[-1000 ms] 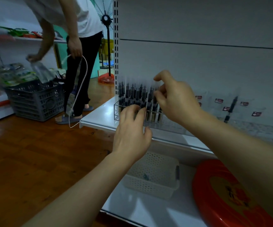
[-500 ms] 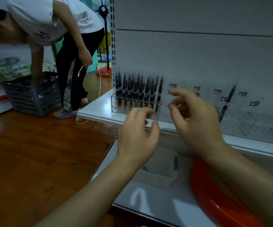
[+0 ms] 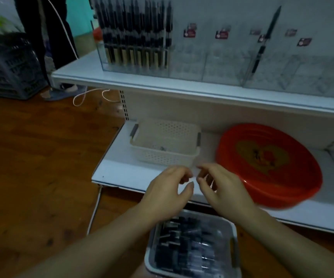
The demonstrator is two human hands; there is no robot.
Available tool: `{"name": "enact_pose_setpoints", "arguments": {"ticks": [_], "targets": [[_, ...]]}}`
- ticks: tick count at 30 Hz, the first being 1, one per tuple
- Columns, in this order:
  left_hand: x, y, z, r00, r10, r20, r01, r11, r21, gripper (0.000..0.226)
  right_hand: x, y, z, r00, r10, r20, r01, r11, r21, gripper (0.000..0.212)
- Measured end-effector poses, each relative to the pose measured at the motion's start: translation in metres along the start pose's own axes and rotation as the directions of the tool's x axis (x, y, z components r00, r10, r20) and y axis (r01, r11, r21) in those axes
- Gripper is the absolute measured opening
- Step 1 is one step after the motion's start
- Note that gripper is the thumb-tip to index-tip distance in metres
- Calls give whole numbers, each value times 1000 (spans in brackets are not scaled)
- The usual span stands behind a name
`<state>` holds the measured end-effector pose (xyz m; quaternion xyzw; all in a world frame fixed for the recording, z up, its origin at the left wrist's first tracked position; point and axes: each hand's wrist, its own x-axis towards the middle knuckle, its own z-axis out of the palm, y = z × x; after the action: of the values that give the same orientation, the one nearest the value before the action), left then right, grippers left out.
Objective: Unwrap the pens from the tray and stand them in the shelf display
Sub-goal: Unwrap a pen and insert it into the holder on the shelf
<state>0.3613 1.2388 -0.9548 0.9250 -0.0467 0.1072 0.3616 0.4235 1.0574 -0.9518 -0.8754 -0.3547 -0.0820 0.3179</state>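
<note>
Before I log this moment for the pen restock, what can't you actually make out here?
- Head view: whether the left hand and right hand pinch a clear wrapper; motion blur, nothing distinct between the fingertips.
- Tray of wrapped pens: the forearms cover its near corners and the bottom edge cuts it off, so no count.
- White basket: its contents are too small and dim.
- Red labels on the clear display: blurred, unreadable.
</note>
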Motion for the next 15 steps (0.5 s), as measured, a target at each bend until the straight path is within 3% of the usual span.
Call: {"name": "enact_pose_setpoints", "arguments": {"ticks": [3,8,12,15], "targets": [[-31,-16,26,981,-39,192,30,998,49,21,-37,27,20,973,26,230,-13,998,-56,40],[-64,-36,59,854,-99,510,10,985,174,41,-79,60,40,880,91,467,-26,989,-145,42],[-70,-48,76,746,-203,634,58,969,242,59,-100,67,57,782,100,615,43,976,-214,44],[-72,-62,83,718,-273,641,102,951,291,63,-104,73,70,764,83,640,110,960,-257,45]]}}
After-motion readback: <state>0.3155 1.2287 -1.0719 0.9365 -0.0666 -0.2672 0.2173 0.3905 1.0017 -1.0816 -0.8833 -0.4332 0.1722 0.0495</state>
